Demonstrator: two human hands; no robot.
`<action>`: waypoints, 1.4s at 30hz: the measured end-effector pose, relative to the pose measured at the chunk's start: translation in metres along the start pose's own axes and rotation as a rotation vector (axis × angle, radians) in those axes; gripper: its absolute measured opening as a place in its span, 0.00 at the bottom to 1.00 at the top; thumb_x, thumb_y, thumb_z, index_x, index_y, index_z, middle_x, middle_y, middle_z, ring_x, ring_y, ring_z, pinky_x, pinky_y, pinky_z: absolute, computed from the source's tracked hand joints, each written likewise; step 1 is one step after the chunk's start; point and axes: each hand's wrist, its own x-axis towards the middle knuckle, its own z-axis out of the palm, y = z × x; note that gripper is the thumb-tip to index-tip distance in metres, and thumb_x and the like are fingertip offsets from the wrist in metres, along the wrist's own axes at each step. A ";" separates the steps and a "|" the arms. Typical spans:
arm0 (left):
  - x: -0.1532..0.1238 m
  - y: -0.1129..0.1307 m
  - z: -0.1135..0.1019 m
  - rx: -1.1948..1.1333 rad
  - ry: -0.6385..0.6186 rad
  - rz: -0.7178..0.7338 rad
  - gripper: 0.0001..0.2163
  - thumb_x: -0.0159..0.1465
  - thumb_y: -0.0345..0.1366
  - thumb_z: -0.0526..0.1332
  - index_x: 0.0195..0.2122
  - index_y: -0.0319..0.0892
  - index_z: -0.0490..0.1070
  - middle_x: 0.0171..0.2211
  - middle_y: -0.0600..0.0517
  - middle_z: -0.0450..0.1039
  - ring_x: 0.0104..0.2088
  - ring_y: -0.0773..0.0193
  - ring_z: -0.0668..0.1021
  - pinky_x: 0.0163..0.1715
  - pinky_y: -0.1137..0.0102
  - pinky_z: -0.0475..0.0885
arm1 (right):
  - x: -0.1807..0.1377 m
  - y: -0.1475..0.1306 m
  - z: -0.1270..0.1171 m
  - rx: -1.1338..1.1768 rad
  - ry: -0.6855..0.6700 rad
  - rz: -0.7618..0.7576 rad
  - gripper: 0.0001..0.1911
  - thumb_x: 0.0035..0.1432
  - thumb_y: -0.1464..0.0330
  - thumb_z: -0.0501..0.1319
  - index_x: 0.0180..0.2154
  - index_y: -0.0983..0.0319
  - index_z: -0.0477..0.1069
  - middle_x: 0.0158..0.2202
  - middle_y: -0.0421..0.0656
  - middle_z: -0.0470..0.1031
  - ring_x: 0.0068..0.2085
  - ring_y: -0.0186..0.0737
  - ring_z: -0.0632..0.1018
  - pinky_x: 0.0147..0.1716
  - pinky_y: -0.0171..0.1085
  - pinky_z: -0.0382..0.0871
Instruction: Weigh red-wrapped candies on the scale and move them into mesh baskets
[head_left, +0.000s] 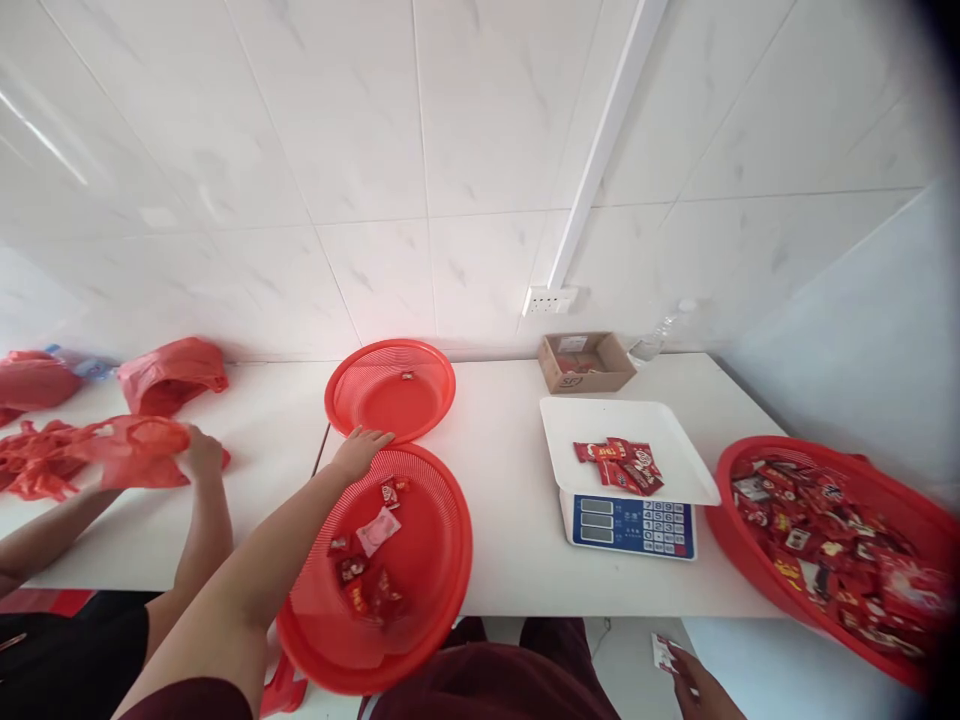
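Observation:
My left hand (361, 448) reaches forward with its fingers stretched flat on the far rim of the near red basket (442, 560), where it meets a second red basket (390, 390). The near basket holds several small snack packets (360, 580). The far one holds a single packet (408, 376). My right hand (697, 688) is low at the bottom edge, below the table's front, pinching a small white and red packet (663, 650).
A blue digital scale (630, 524) carries a white tray (570, 420) with several red packets (619, 466). A large red basin (727, 530) of packets sits at the right. A cardboard box (585, 362) and a bottle (654, 342) stand by the wall. At the left, another person's hand (201, 452) handles red plastic bags (135, 440).

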 end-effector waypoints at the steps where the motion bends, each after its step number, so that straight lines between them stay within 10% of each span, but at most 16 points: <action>1: -0.001 -0.003 0.000 0.027 -0.007 0.025 0.31 0.52 0.15 0.51 0.57 0.43 0.65 0.57 0.44 0.66 0.58 0.56 0.67 0.62 0.58 0.48 | 0.002 -0.005 -0.002 0.000 -0.004 -0.013 0.23 0.42 0.55 0.49 0.36 0.57 0.72 0.43 0.49 0.78 0.41 0.55 0.79 0.45 0.49 0.72; 10: 0.005 0.001 0.003 0.271 0.122 0.234 0.24 0.54 0.17 0.52 0.47 0.45 0.72 0.59 0.48 0.64 0.61 0.56 0.63 0.62 0.55 0.51 | 0.027 -0.058 -0.027 0.019 0.141 -0.246 0.24 0.53 0.59 0.48 0.47 0.61 0.69 0.47 0.50 0.74 0.45 0.48 0.76 0.47 0.49 0.70; 19: 0.003 0.145 0.055 -0.027 0.083 0.158 0.20 0.66 0.34 0.52 0.59 0.41 0.61 0.58 0.44 0.65 0.60 0.53 0.65 0.61 0.51 0.54 | 0.107 -0.153 -0.052 -0.040 0.432 -0.605 0.26 0.59 0.56 0.48 0.54 0.63 0.62 0.53 0.55 0.66 0.55 0.52 0.66 0.53 0.52 0.63; 28: -0.023 0.205 0.087 -0.216 0.184 0.145 0.24 0.60 0.20 0.47 0.51 0.47 0.70 0.48 0.51 0.75 0.50 0.59 0.74 0.59 0.52 0.59 | 0.160 -0.205 -0.058 -0.438 0.135 -0.563 0.35 0.56 0.48 0.51 0.62 0.51 0.52 0.67 0.49 0.44 0.66 0.61 0.47 0.54 0.68 0.48; 42: -0.079 0.243 0.098 -0.287 0.215 -0.030 0.26 0.57 0.18 0.47 0.48 0.50 0.74 0.46 0.49 0.76 0.53 0.56 0.73 0.58 0.46 0.56 | 0.221 -0.195 -0.069 -0.121 0.129 -0.917 0.22 0.60 0.53 0.48 0.42 0.58 0.74 0.41 0.47 0.73 0.41 0.44 0.74 0.43 0.43 0.68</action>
